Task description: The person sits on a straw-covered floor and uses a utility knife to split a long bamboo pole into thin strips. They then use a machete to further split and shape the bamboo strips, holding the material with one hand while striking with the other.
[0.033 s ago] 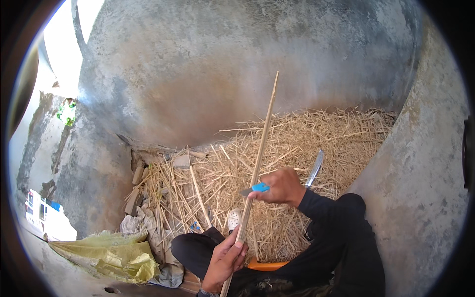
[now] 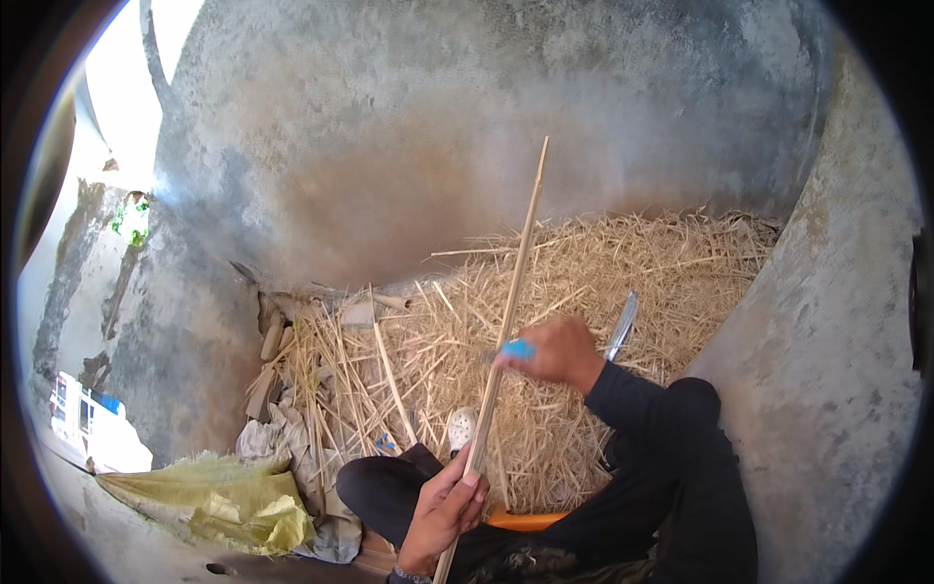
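A long, thin bamboo strip (image 2: pixel 523 255) slants up from the lower edge, its pointed end in front of the wall. My left hand (image 2: pixel 448 508) is closed around its lower part, thumb along the top. In my right hand (image 2: pixel 559 352) is a small knife (image 2: pixel 518 349) with a blue handle. Its short blade lies against or across the strip at about mid-length; motion blurs the contact. My right fingers are curled around the handle, partly hidden by the back of the hand.
Shavings (image 2: pixel 642 263) heap under the strip and up to the back wall (image 2: pixel 389 146). A longer blade (image 2: pixel 623 326) lies on them, right of my hand. Loose strips (image 2: pixel 336 375) and a yellowish sack (image 2: pixel 219 501) are at left. Below my hands is an orange object (image 2: pixel 525 522).
My right hand and the knife have moved slightly up along the strip, away from my left hand, and now look blurred. My left hand keeps its grip in the same place.
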